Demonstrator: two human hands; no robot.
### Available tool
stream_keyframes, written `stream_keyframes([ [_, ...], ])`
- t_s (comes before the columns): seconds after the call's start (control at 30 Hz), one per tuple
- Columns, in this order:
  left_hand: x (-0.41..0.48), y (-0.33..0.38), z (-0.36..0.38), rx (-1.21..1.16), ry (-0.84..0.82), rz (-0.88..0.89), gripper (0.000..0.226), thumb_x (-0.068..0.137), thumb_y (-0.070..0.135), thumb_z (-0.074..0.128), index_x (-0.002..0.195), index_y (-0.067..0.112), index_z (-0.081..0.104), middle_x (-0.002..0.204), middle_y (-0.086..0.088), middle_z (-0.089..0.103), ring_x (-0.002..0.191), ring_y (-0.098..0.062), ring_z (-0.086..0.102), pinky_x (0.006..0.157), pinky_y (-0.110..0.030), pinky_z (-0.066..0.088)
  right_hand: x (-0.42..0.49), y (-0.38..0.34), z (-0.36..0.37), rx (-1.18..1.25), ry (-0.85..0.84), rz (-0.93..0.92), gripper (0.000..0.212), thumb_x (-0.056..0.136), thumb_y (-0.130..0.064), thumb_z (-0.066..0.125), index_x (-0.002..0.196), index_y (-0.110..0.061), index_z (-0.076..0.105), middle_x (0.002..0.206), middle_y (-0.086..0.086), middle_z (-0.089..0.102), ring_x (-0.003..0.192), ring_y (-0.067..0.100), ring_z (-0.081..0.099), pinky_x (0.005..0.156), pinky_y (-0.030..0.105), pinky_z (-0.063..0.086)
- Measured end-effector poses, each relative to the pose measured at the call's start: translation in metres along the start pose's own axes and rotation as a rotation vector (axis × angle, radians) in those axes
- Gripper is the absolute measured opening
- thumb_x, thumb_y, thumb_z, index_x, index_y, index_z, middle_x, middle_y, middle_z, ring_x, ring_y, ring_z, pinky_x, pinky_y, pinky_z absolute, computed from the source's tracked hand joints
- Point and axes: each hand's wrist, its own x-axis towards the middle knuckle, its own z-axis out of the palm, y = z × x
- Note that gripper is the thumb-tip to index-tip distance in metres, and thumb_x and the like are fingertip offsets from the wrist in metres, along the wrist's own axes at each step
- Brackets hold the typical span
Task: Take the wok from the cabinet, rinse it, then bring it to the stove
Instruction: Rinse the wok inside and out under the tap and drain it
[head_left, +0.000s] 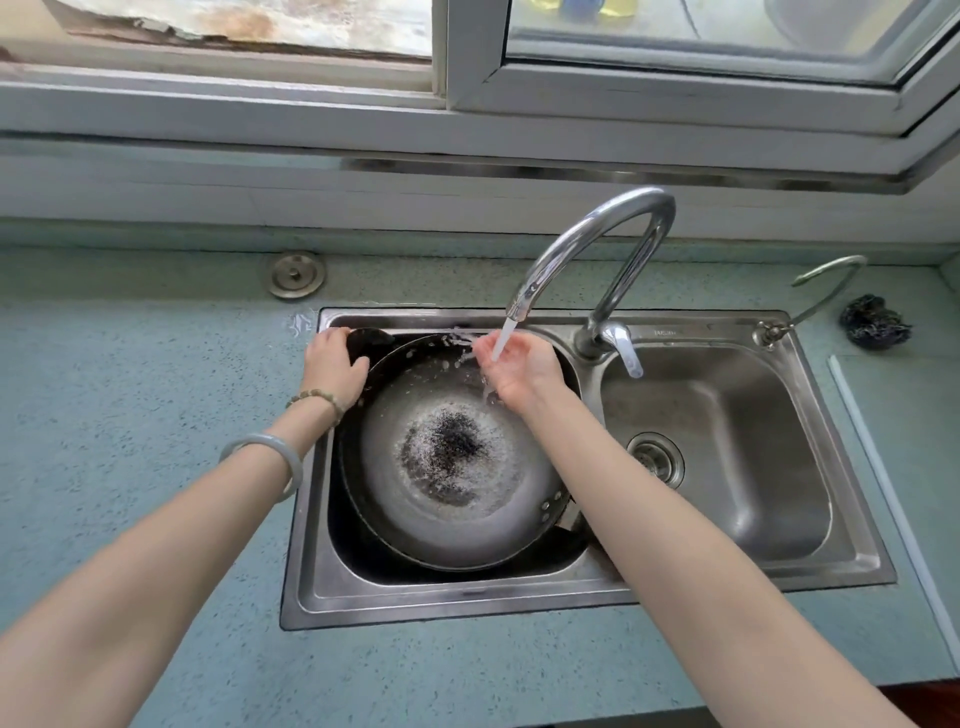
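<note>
left basin (347, 551) floor: hidden under wok (452, 467) | sink stamp (665, 332): unreadable | shapes (582, 9) behind window glass (727, 31): blurred

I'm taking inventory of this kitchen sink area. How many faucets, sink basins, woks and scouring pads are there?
faucets: 2, large faucet and small faucet
sink basins: 2, left basin and right basin
wok: 1
scouring pad: 1
Total: 6

home kitchen | double steel sink (810, 332) | faucet (597, 244) | window (467, 78)
</note>
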Motion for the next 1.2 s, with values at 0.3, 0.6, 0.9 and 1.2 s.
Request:
stream_keyframes([
  [0.3,-0.002,-0.026,0.008,-0.044,-0.059,-0.068,0.054,0.089,0.011,0.056,0.139,-0.002,0.039,0.139,-0.022,0.045,0.131,-0.036,0.038,0.111,-0.042,0.029,0.004,0.0,0.004,-0.117,0.05,0.1,0.028,0.1,-0.004,0.03,0.116,0.014,0.044,0.105,0.021,0.051,0.121,0.032,0.05,0.076,0.036,0.057],
  [0.6,-0.013,-0.024,0.033,-0.114,0.029,0.046,0.068,0.087,-0.002,0.053,0.146,-0.002,0.02,0.151,-0.018,0.026,0.142,-0.028,0.024,0.114,-0.023,0.013,0.039,0.033,-0.021,-1.048,0.31,-0.127,0.027,0.093,-0.01,0.044,0.108,-0.001,0.064,0.108,0.011,0.062,0.102,0.024,0.058,0.091,0.037,0.047],
  [0.9,-0.013,-0.036,0.034,-0.128,0.021,0.079,0.07,0.09,0.005,0.056,0.149,0.005,0.019,0.154,-0.009,0.023,0.141,-0.021,0.026,0.108,-0.015,0.014,0.086,0.109,-0.129,-2.209,0.123,-0.567,0.06,0.098,-0.04,0.029,0.149,-0.012,0.014,0.158,0.015,0.008,0.146,0.029,0.002,0.118,0.047,-0.002],
  [1.2,-0.012,-0.04,0.032,-0.11,0.017,0.101,0.073,0.088,0.008,0.059,0.149,0.006,0.021,0.152,-0.009,0.028,0.139,-0.021,0.03,0.107,-0.015,0.017,0.046,0.182,-0.095,-1.638,-0.434,-0.191,0.048,0.082,-0.003,0.05,0.13,-0.004,0.052,0.138,0.015,0.049,0.128,0.023,0.044,0.111,0.034,0.03],
])
